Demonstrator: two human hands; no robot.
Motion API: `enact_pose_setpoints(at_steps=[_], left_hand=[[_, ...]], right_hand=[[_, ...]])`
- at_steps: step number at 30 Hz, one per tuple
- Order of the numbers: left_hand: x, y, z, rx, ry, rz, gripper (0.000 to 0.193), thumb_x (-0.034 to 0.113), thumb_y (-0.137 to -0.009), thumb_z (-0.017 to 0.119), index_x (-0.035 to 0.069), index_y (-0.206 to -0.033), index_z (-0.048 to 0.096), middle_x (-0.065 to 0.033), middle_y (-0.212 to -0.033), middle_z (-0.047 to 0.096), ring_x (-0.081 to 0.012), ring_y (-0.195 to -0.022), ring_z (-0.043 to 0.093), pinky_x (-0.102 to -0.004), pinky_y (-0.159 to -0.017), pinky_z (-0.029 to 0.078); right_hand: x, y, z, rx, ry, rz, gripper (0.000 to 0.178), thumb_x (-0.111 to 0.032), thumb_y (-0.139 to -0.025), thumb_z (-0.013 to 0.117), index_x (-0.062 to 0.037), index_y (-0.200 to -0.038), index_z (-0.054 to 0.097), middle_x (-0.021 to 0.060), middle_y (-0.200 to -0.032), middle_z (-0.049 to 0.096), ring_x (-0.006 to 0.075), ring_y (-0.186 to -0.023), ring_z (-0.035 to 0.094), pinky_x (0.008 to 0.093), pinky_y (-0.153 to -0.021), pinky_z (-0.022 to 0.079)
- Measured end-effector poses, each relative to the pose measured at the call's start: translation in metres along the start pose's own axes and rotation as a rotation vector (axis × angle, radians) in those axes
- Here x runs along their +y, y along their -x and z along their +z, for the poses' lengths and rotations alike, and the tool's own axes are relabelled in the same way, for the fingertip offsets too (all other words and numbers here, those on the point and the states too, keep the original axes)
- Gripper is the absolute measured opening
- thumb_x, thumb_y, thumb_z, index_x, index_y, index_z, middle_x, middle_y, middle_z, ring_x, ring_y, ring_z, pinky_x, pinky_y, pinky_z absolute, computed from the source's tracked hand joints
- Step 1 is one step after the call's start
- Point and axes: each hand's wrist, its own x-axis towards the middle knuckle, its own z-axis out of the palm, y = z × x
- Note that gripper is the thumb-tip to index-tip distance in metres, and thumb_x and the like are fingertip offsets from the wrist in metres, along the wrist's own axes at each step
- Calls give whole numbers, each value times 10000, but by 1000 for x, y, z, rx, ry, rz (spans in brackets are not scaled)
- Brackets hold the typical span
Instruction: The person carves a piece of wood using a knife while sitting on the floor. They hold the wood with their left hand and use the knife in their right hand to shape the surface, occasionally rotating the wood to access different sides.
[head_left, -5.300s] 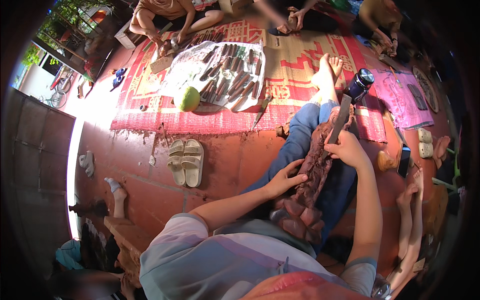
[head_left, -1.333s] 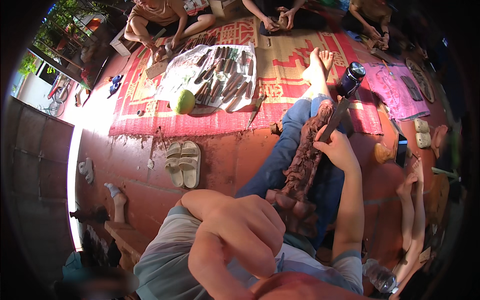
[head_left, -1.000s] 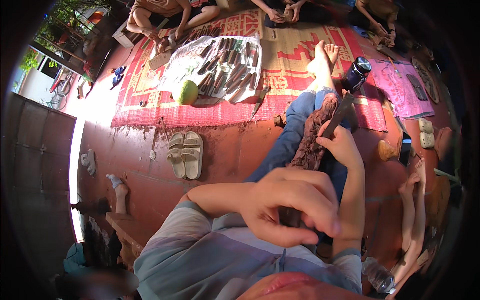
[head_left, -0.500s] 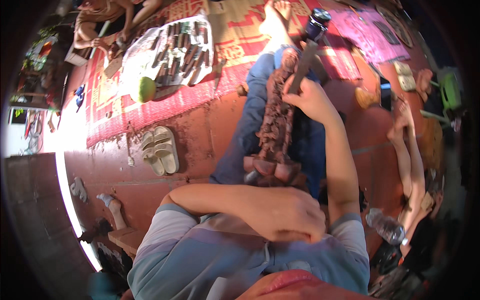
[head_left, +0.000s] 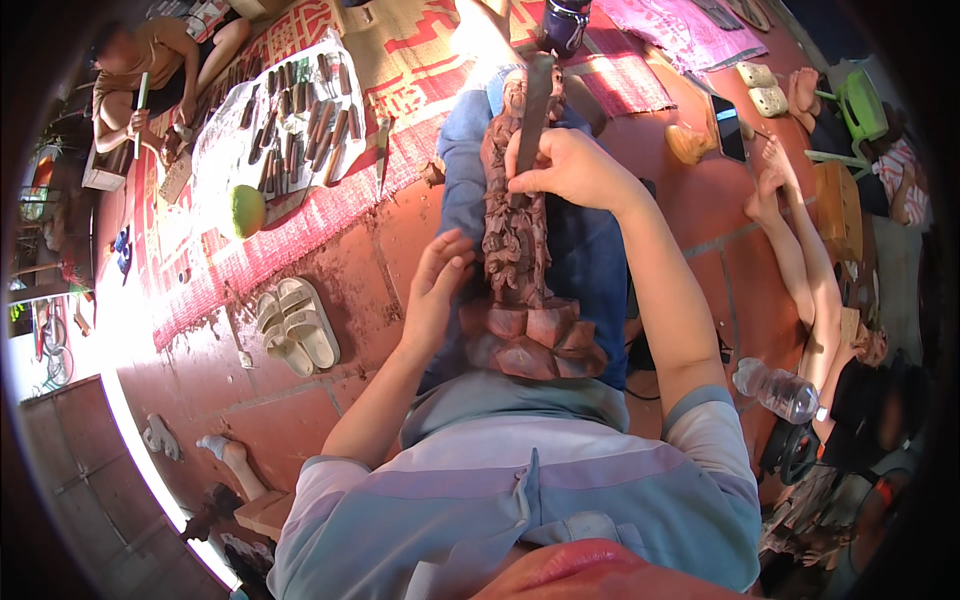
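A carved reddish-brown wooden statue (head_left: 512, 250) lies lengthwise along my lap, its rocky base (head_left: 535, 340) near my belly and its head toward my feet. My right hand (head_left: 572, 168) pinches a flat dark strip (head_left: 534, 115) between thumb and fingers, over the upper part of the carving. I cannot make out whether the strip is a file or some other flat tool. To the left of the statue, my left hand (head_left: 438, 285) is raised with its fingers loosely apart and nothing in it. It is apart from the carving.
Several wooden-handled tools (head_left: 320, 130) lie on a white sheet over the red mat (head_left: 300, 255), beside a green fruit (head_left: 246, 211). Sandals (head_left: 300, 325) rest on the tiles at left. A plastic bottle (head_left: 780, 390) lies at right. Another person (head_left: 160, 75) works at far left.
My left arm has swung from across my chest out to the statue's left side, uncovering its base. My right hand still holds the strip. The view has shifted somewhat.
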Motion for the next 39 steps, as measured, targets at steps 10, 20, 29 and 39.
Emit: enact_pose_setpoints(at_steps=[10, 20, 29, 39], left_hand=[[-34, 11, 14, 30, -652, 427, 378, 210, -973, 384, 4, -1264, 509, -146, -1366, 449, -283, -1261, 401, -362, -1071, 267], [-33, 13, 17, 31, -685, 423, 387, 255, -984, 350, 11, -1167, 588, -148, -1342, 475, -284, -1234, 424, -371, -1056, 275], [-30, 12, 19, 41, -698, 428, 386, 246, -984, 349, 6, -1169, 588, -156, -1336, 478, -287, -1237, 428, -373, -1053, 282], [-31, 13, 22, 56, -700, 420, 372, 217, -979, 349, -16, -1173, 565, -151, -1339, 478, -280, -1219, 444, -360, -1040, 303]], right_hand=[[15, 2, -1, -32, -118, 103, 118, -48, -802, 693, -54, -859, 590, -25, -812, 573, 68, -761, 547, 203, -708, 443], [13, 7, -3, -25, -20, 84, 105, -27, -791, 688, -44, -845, 599, -14, -818, 611, 71, -766, 568, 219, -732, 463], [4, 11, 4, 53, -28, 65, 96, -49, -776, 697, -56, -824, 614, -33, -719, 560, 66, -702, 523, 239, -663, 439], [0, 7, 4, 95, 17, 127, 145, -89, -768, 706, -59, -860, 599, -16, -711, 567, 73, -702, 536, 246, -646, 436]])
